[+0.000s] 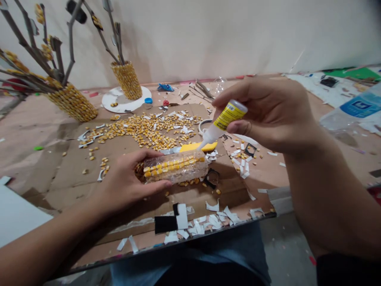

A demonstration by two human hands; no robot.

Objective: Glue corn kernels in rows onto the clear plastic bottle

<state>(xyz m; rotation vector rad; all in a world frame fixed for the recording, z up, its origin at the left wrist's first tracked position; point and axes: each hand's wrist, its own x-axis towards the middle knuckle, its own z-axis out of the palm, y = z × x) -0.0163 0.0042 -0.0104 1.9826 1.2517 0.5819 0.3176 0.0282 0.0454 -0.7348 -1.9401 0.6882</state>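
Observation:
My left hand point(126, 180) is wrapped round a clear plastic bottle point(178, 169) lying on its side, with rows of yellow corn kernels stuck along its top. My right hand point(268, 113) grips a small glue bottle point(224, 121) with a yellow label, tilted down, its white nozzle just above the right end of the clear bottle. Both are held over a cardboard sheet point(74, 178) that rests across my lap.
A heap of loose corn kernels point(143, 131) lies on the cardboard behind the hands, with white paper scraps point(205, 222) along the front edge. Two corn-covered vases with branches point(73, 101) point(126, 79) stand at the back left. A water bottle point(354, 111) lies far right.

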